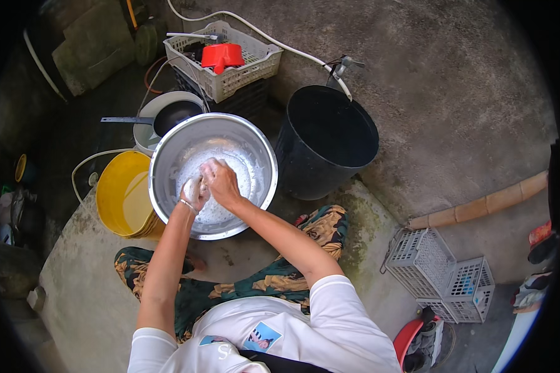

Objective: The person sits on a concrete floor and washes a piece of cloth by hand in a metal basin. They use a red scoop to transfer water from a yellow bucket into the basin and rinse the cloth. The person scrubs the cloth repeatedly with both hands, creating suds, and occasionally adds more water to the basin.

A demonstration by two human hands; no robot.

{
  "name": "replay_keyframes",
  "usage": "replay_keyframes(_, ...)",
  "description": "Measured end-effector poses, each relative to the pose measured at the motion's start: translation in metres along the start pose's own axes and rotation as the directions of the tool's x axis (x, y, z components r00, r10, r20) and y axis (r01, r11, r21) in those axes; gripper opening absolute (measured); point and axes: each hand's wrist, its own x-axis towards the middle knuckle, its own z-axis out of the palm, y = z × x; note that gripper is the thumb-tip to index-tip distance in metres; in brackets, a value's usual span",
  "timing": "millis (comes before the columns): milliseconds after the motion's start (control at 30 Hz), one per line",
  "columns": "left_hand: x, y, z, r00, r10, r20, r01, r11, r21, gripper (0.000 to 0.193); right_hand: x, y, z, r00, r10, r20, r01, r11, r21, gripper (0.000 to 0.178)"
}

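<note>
A large round metal basin [255, 133] stands in front of me with sudsy water [233, 155] at its bottom. Over the water my left hand [195, 191] and my right hand [221, 182] are close together, fingers curled inward toward each other. White suds cover the left hand, and a bracelet circles that wrist. Both hands look closed; whatever may lie between them is hidden by fingers and foam.
Left of the basin is a yellow bucket [109, 193] with cloudy liquid. Behind it, a dark pan [175, 117] rests on a white bucket [144, 138]. A black water bin [289, 158] stands right, below a tap [341, 67]. A crate [255, 69] holds a red dipper [223, 56].
</note>
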Motion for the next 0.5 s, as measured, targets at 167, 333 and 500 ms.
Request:
replay_keyframes(167, 0.010, -0.033, 0.017, 0.996, 0.090, 0.018, -0.087, 0.988, -0.125, 0.029, -0.002, -0.001, 0.002, 1.000, 0.008, 0.030, -0.005, 0.997, -0.079, 0.024)
replay_keyframes(333, 0.028, -0.034, -0.047, 0.921, 0.248, 0.301, -0.276, 0.960, 0.054, 0.025, -0.007, 0.016, 0.029, 0.994, -0.054, 0.097, 0.065, 0.990, -0.124, 0.031)
replay_keyframes(500, -0.020, -0.009, 0.059, 0.996, -0.043, -0.077, 0.049, 0.996, 0.077, 0.024, 0.021, 0.041, -0.012, 0.967, 0.241, -0.082, -0.247, 0.966, -0.072, 0.027)
